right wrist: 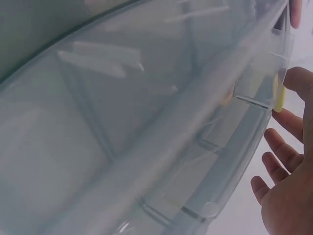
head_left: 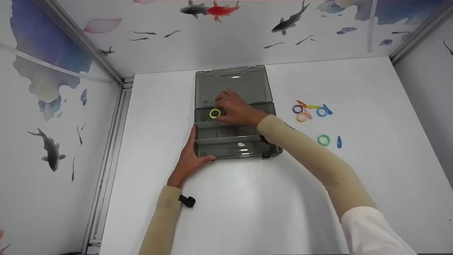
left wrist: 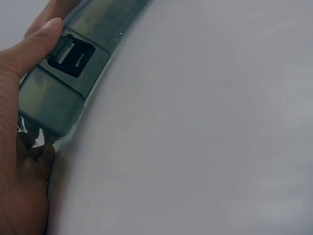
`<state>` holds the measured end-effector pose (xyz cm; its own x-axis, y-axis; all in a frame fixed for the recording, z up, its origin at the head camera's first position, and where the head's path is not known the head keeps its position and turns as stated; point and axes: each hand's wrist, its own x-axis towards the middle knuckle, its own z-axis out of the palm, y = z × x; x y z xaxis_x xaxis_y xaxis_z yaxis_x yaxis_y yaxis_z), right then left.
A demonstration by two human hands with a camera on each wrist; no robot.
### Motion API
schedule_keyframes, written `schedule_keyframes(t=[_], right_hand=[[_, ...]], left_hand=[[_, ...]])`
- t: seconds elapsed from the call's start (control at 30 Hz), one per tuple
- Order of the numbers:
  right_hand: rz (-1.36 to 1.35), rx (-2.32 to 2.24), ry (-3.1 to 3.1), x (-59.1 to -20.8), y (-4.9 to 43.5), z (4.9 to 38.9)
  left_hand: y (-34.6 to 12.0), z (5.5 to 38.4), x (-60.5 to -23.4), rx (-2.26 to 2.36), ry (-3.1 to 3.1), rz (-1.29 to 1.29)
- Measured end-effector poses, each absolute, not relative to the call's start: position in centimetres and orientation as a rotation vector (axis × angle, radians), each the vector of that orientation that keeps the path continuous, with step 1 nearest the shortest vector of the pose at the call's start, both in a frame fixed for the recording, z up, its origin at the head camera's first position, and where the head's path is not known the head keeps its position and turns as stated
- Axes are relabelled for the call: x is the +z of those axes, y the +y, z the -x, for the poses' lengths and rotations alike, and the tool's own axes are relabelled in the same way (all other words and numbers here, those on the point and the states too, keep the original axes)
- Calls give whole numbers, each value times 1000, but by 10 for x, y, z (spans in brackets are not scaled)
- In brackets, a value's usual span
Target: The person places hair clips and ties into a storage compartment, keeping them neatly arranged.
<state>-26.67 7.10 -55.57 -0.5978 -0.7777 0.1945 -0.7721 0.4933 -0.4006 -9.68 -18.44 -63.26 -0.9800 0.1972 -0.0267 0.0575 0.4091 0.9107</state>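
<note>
A grey see-through plastic storage box (head_left: pixel 230 131) lies with its lid (head_left: pixel 235 86) folded back, its inside split by dividers into long rows. At its front left corner my left hand (head_left: pixel 187 161) holds the box, fingers along the left side and thumb at the front edge. In the left wrist view that thumb rests beside a black latch (left wrist: pixel 72 55). My right hand (head_left: pixel 235 108) pinches a yellow ring (head_left: pixel 214 113) over the back left compartment. The right wrist view shows the ring's edge (right wrist: pixel 279 93) between thumb and finger, with the other fingers spread.
To the right of the box lies a cluster with a purple ring (head_left: pixel 297 109), an orange ring (head_left: pixel 301 117), a blue ring (head_left: pixel 321 111) and several small hair clips (head_left: pixel 313 106). Nearer are a green ring (head_left: pixel 323 140) and a blue clip (head_left: pixel 339 142). Printed panels wall the table.
</note>
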Motion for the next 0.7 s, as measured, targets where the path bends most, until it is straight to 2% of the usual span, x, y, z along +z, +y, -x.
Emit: schedule_keyframes(t=[0.7], right_hand=[[1387, -578, 2705, -546, 43, 264]], left_hand=[[-184, 97, -632, 1620, 2538, -236]])
